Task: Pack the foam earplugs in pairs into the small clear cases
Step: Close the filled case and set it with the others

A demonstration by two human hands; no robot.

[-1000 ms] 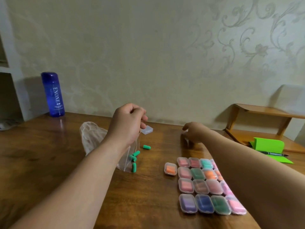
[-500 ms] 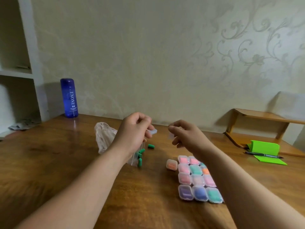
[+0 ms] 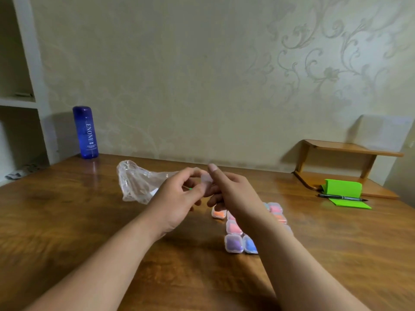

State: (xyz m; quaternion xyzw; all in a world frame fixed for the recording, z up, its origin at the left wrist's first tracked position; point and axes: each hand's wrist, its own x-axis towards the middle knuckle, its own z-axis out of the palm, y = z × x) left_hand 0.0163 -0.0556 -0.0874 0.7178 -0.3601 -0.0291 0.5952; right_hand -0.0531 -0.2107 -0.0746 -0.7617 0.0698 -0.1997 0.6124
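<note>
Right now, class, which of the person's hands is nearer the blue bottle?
Left. The left hand, pinching a small clear case, lies right of the blue bottle, nearer the camera; the right hand is further right still.

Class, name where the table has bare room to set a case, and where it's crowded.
Bare: between blue bottle and plastic bag; also between filled cases and green notepad. Crowded: from bag to cases, beneath left hand and right hand.

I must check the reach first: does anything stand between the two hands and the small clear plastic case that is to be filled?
Nothing visible does. The left hand and the right hand both hold the small clear plastic case between their fingertips, raised above the brown wooden table.
</note>
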